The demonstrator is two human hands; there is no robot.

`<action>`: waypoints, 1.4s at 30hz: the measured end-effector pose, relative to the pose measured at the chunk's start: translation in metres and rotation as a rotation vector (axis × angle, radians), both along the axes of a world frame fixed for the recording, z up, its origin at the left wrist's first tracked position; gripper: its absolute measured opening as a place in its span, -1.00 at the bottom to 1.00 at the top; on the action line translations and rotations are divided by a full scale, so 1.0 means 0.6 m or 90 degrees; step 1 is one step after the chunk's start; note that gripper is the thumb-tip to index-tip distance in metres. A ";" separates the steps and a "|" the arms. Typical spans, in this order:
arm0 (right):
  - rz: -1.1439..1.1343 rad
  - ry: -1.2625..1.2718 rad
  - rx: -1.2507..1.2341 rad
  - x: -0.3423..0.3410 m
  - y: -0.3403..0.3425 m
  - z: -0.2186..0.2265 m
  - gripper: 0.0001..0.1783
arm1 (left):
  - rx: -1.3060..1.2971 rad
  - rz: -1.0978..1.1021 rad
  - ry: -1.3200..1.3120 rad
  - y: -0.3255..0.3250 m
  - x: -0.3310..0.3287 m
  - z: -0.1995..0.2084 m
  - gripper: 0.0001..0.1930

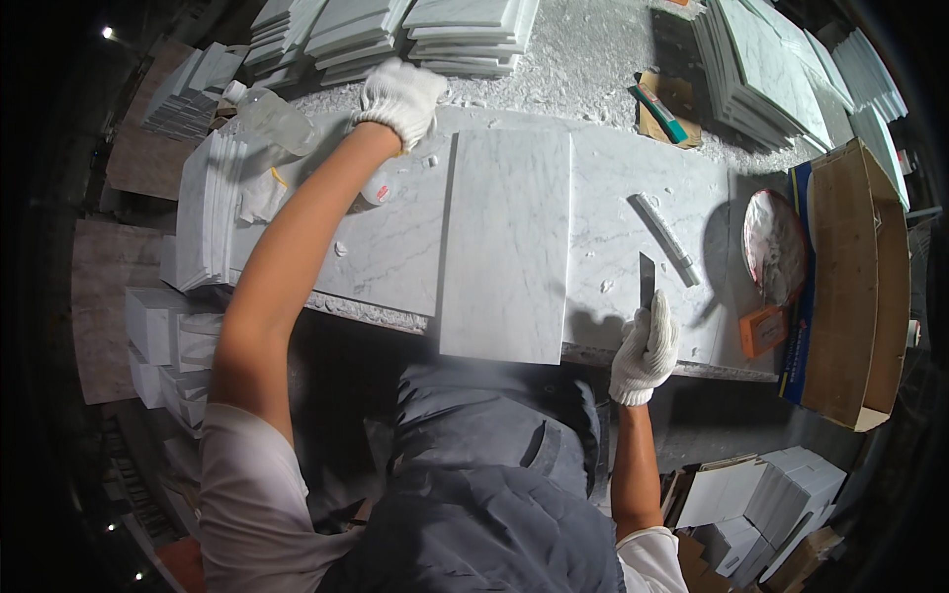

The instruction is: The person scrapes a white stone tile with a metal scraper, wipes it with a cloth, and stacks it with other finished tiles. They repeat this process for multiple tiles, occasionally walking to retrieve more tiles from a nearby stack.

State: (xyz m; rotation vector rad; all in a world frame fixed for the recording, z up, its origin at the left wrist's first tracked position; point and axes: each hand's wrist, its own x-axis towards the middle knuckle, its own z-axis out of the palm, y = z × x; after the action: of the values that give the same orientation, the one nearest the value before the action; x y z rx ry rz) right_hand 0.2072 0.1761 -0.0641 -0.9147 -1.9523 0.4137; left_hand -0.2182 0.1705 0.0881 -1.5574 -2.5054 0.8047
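Note:
A grey-veined white marble tile lies lengthwise before me on the worktable, its near end jutting over the front edge. My left hand, in a white knit glove, is stretched far across beside the tile stacks. Its fingers are curled closed, and whatever they may hold is hidden. To the right of the tile, my gloved right hand grips a putty knife, whose flat dark blade points away from me. Past that hand lies a slim white tube.
At the right stand a round tin, an orange box and a cardboard box. A clear bottle lies at left near upright tiles. A green tool rests on cardboard at the back, before more tiles.

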 end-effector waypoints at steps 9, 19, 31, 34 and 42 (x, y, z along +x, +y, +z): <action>0.002 -0.002 -0.002 -0.001 0.001 0.002 -0.57 | 0.413 -0.084 -0.263 -0.025 0.109 0.060 -0.85; 0.015 0.021 0.012 -0.001 0.003 0.003 -0.56 | 0.238 -0.094 -0.259 -0.028 0.204 -0.041 -0.84; -0.002 -0.053 -0.024 0.002 0.001 0.006 -0.57 | 0.317 -0.451 -0.106 -0.027 0.185 -0.113 -0.84; 0.004 -0.044 0.015 0.000 0.003 0.008 -0.57 | 0.299 -0.507 -0.072 -0.026 0.189 -0.107 -0.81; -0.010 -0.069 0.002 -0.003 0.003 0.010 -0.55 | 0.098 -0.405 -0.025 -0.006 0.177 -0.115 -0.94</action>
State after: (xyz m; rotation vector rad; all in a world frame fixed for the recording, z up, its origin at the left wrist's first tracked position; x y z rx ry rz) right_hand 0.2056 0.1777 -0.0583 -0.9679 -2.0411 0.3581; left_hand -0.1122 0.1667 0.0194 -2.1305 -1.8356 0.4732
